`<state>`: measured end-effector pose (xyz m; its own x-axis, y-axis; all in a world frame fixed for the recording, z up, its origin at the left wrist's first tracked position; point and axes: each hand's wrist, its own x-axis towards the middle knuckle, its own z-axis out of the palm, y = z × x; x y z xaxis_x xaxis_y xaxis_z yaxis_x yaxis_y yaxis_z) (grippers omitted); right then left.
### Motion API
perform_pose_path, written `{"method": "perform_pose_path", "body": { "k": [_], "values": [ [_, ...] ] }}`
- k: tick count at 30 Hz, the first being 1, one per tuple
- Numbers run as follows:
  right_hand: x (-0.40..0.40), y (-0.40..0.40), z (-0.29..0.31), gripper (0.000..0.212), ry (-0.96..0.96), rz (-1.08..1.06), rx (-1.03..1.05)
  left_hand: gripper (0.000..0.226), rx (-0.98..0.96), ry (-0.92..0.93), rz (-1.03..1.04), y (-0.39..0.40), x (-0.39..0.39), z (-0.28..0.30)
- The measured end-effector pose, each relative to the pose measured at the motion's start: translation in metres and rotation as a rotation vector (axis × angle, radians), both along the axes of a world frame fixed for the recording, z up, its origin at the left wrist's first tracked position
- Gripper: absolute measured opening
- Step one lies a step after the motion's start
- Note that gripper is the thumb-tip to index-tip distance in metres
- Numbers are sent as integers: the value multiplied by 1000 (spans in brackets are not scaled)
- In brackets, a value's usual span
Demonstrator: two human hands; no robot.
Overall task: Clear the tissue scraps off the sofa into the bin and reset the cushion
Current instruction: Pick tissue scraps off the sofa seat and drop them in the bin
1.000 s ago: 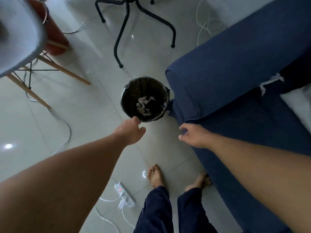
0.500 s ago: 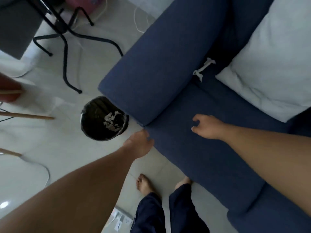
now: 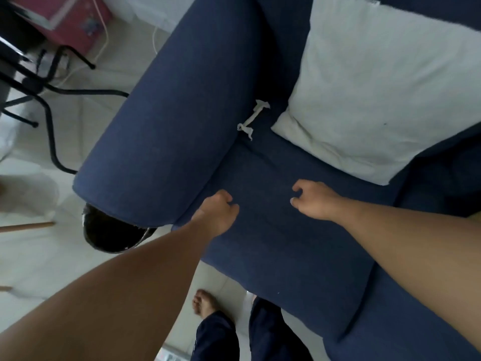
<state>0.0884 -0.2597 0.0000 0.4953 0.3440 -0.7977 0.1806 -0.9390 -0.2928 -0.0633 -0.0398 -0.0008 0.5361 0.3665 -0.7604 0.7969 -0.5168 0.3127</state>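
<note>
A twisted white tissue scrap (image 3: 252,118) lies in the crease between the blue sofa's armrest (image 3: 182,105) and its seat (image 3: 281,230). A white cushion (image 3: 377,82) rests on the seat against the backrest, to the right of the scrap. My left hand (image 3: 217,216) hovers over the seat's front left, fingers loosely curled, holding nothing. My right hand (image 3: 313,200) hovers further right, fingers curled and apart, empty too. The black-lined bin (image 3: 109,237) stands on the floor, half hidden under the armrest's end.
Black chair legs (image 3: 49,105) stand on the pale tiled floor at left, with a pink box (image 3: 70,19) and white cables behind. A wooden leg (image 3: 28,226) pokes in at the left edge. My feet and dark trousers (image 3: 218,340) are below.
The view has swung from the bin to the sofa. Both hands have moved from beside the bin to above the seat, nearer the tissue scrap. The bin is now partly hidden by the armrest.
</note>
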Motion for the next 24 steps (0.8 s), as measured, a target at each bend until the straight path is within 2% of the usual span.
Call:
{"method": "perform_pose_path", "body": {
  "k": [4,8,14,19,24],
  "values": [
    [14,-16,-10,46,6,-42,43,41,78,-77,16,-7,46,2],
    [22,-35,-21,40,3,-115,86,43,128,-90,-64,-7,95,-6],
    [21,-66,-31,14,52,-370,230,49,227,-175,-93,0,159,-27],
    [17,-86,-38,5,60,-472,271,59,238,-136,-155,8,189,-55],
    [12,-89,-40,5,17,-533,289,53,249,-111,-195,18,211,-78]
  ]
}}
